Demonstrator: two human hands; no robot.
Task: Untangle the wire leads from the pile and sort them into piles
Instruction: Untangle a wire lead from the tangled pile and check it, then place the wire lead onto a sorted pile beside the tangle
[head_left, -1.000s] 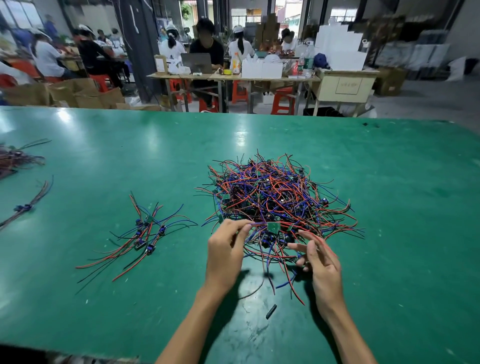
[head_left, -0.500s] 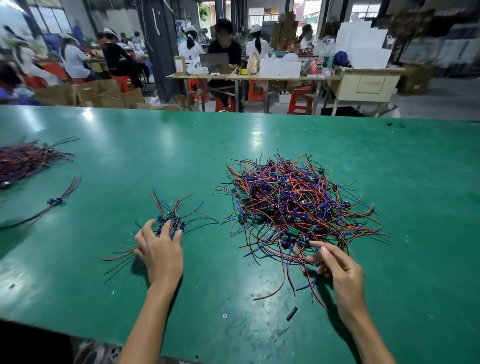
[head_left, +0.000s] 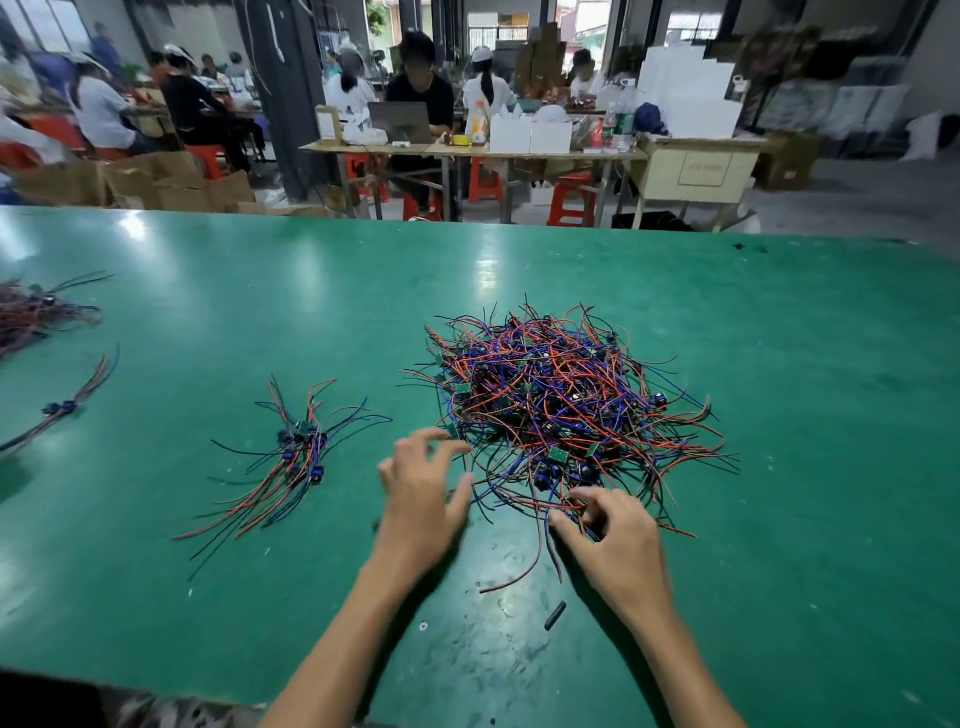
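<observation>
A big tangled pile of red, blue and black wire leads (head_left: 561, 400) with small green boards lies on the green table (head_left: 805, 467). To its left lies a small sorted pile (head_left: 296, 457) of leads laid side by side. My left hand (head_left: 421, 493) hovers at the big pile's near left edge, fingers spread and loosely bent, holding nothing. My right hand (head_left: 608, 525) is at the pile's near edge, thumb and fingers pinching wire leads there.
Another bundle of leads (head_left: 36, 312) and a thin bunch (head_left: 62, 410) lie at the far left. A short black piece (head_left: 554, 616) and a loose red wire (head_left: 511, 577) lie between my arms. People work at tables beyond the far edge.
My left hand left the small sorted pile and moved right to the big pile's edge. My right hand's fingers closed on wires at the near edge.
</observation>
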